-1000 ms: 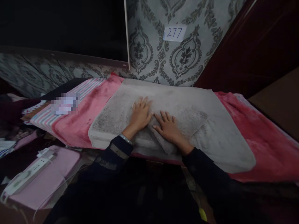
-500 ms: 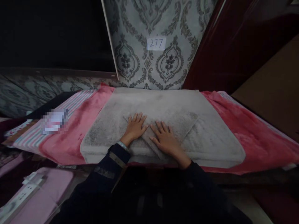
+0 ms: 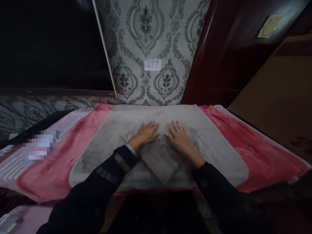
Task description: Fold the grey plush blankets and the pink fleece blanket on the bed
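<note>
A grey, plush-looking cloth (image 3: 161, 159) lies turned like a diamond on a larger pale grey mat (image 3: 219, 152), one corner pointing at me. My left hand (image 3: 145, 134) rests palm down near the cloth's upper left part, fingers stretched out. To the right, my right hand (image 3: 179, 139) presses flat with its fingers spread, near the cloth's upper right part. Neither hand grips anything. Both hands cover parts of the cloth's far half, so its far outline is hard to make out.
A pink-red blanket (image 3: 80, 149) and a striped cloth lie under the mat. A blurred-out item (image 3: 41, 146) sits at left. A dark screen (image 3: 48, 48) hangs behind; a cardboard box (image 3: 275, 87) stands at right. A paper marked 277 (image 3: 152, 65) is on the wall.
Both hands have slid forward over the cloth, and the gap between them has widened. More of the cloth's near corner shows. The camera view has tilted up and shifted right.
</note>
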The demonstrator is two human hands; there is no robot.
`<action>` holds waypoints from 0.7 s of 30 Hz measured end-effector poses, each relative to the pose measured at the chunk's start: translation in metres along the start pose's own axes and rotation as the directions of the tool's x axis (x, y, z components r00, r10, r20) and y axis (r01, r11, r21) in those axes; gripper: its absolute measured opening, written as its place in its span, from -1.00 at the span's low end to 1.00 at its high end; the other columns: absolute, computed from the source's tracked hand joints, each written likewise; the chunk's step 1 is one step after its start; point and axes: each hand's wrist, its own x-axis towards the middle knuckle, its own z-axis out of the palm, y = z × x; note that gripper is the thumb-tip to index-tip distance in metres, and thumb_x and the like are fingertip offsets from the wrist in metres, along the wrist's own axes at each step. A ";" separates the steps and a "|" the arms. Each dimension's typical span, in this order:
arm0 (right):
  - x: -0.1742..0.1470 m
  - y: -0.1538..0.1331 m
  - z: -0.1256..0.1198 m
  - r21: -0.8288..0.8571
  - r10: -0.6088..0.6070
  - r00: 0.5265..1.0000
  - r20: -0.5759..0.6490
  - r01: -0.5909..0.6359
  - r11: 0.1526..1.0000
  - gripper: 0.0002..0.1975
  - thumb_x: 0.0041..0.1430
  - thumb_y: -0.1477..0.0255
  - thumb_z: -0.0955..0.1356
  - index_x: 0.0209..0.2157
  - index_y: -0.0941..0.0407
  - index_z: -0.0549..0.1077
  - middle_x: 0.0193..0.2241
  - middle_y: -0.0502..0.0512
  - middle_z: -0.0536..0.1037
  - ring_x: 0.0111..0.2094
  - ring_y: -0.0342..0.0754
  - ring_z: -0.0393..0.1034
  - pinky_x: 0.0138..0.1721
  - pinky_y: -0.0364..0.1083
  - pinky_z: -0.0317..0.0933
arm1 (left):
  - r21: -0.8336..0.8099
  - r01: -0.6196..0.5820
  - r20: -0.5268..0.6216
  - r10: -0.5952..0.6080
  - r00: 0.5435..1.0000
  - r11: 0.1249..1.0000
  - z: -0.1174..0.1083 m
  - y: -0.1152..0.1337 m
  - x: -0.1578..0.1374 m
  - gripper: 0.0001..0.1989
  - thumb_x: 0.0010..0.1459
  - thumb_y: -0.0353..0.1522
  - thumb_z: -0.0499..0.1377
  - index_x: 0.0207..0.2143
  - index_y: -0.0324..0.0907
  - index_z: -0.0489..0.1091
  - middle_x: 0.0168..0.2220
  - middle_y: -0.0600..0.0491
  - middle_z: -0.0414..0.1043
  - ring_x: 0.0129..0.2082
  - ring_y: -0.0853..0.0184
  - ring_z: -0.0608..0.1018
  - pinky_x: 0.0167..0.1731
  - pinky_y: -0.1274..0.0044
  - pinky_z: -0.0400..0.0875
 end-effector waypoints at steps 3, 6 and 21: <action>0.009 0.012 0.021 -0.056 0.057 0.994 0.090 -0.052 0.997 -0.37 0.44 0.12 0.16 0.45 -0.03 0.06 0.47 0.14 -0.09 0.47 0.30 -0.27 0.33 0.42 -0.12 | 0.045 -0.059 0.036 0.058 0.998 0.997 0.015 -0.002 0.019 -0.41 0.33 -0.20 0.08 0.38 -0.01 0.17 0.46 -0.13 0.01 0.46 -0.09 0.03 0.33 -0.13 -0.14; 0.004 0.019 0.038 -0.070 0.075 0.984 0.159 -0.064 0.995 -0.35 0.45 0.08 0.14 0.47 -0.06 -0.02 0.48 0.11 -0.15 0.47 0.29 -0.28 0.33 0.42 -0.12 | 0.058 -0.044 0.026 0.043 0.999 0.997 0.030 -0.007 0.020 -0.41 0.33 -0.15 0.08 0.38 0.03 0.18 0.46 -0.12 0.02 0.45 -0.14 0.05 0.30 -0.19 -0.11; 0.093 0.035 0.041 0.015 -0.090 0.991 0.103 0.089 0.996 -0.41 0.48 0.11 0.09 0.43 -0.03 0.14 0.44 0.12 0.07 0.44 0.24 -0.11 0.35 0.37 -0.11 | 0.220 -0.034 0.043 0.025 0.999 0.975 0.033 -0.007 0.013 -0.31 0.37 -0.03 -0.02 0.44 -0.10 0.04 0.48 -0.15 -0.05 0.46 -0.07 0.05 0.32 -0.11 0.01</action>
